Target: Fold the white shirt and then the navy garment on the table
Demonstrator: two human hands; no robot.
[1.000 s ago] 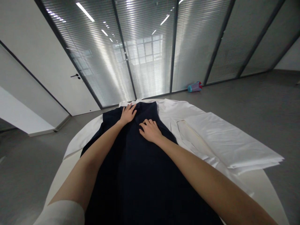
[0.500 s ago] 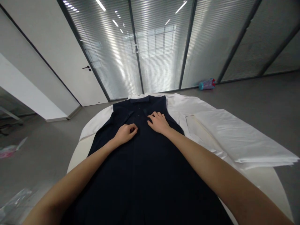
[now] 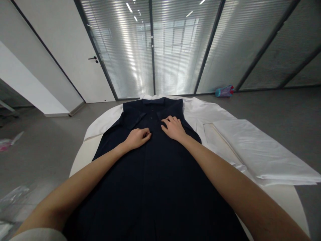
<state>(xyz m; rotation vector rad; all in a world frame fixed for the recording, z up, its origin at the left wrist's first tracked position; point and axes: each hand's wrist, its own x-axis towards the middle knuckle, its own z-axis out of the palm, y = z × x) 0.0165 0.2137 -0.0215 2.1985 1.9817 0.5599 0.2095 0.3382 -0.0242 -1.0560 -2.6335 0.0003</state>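
My left hand [image 3: 137, 138] is curled, pinching or not I can't tell; my right hand [image 3: 174, 128] sits apart, loosely spread. Both are at the upper front of a collared navy cloth garment [image 3: 147, 180] laid across a rounded off-white table [image 3: 286, 197], beside folded white fabric [image 3: 265, 150].

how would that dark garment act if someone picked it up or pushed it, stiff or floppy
The dark garment would probably sag when lifted, since it lies flat like soft cloth. Pushed, it would likely bunch up rather than roll, being spread out with no rounded form.
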